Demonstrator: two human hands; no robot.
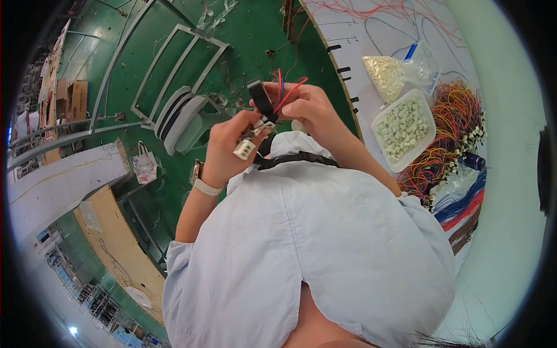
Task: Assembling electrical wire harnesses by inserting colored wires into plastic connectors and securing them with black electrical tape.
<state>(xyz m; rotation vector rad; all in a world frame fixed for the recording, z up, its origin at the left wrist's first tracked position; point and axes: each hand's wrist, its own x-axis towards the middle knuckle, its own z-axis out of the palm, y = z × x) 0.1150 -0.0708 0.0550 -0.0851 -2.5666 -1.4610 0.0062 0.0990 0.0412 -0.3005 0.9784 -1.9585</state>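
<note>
In front of my chest my left hand (225,142) is closed on a cream plug connector (244,149), with smaller connector pieces beside it near the fingertips. Red and blue wires (281,93) stick up between my two hands. A roll of black tape (259,96) stands at the fingertips, its strip running down toward the wires. Bent round wires and tape, my right hand (307,109) is closed, its thumb and fingers against the wires. Some fingertips are hidden behind the roll.
On the right-hand worktop (355,69) are a white tray (380,145) of small connectors, a plastic bag (386,75) of pale pieces and a heap of coloured wires (447,127). A metal frame (180,64) and grey-green stool (185,124) stand on the green floor at left.
</note>
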